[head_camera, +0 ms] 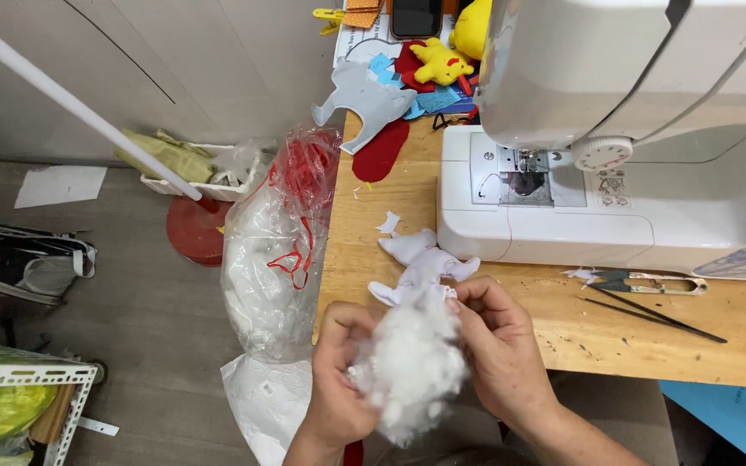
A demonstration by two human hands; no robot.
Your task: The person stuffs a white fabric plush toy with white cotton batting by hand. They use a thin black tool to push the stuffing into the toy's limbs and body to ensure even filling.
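A clear plastic bag of white stuffing with red handles (274, 250) is seen hanging beside the wooden table's (563, 328) left edge. A fluffy clump of white fibre filling (409, 361) is pinched by the curled fingers of the left hand (340, 375) at its left side. Above the clump, a small white fabric toy shell (420, 263) is gripped at its lower end by the closed fingertips of the right hand (498, 345), over the table's front edge. Behind stands a white sewing machine (615, 147); small snips (645, 281) and a thin black stick (654, 318) lie further right.
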